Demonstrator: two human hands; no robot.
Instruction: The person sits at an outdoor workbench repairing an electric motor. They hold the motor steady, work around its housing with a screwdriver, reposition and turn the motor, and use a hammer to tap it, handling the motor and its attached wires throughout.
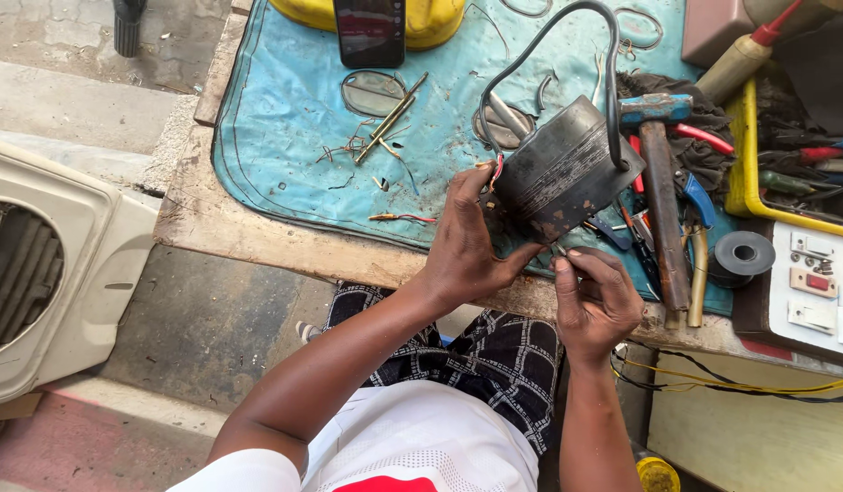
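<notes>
A black cylindrical motor with a thick black cable looping up from its top is tilted over the front edge of the workbench. My left hand grips its lower left side, thumb under the casing, beside thin red wires. My right hand is closed on a small slim metal tool whose tip touches the motor's underside. Both hands are over a blue mat on the wooden bench.
A hammer with a blue head, pliers and a roll of black tape lie to the right. A phone leans on a yellow object at the back. A white switch board and a yellow tool tray are at far right; a white fan housing stands at left.
</notes>
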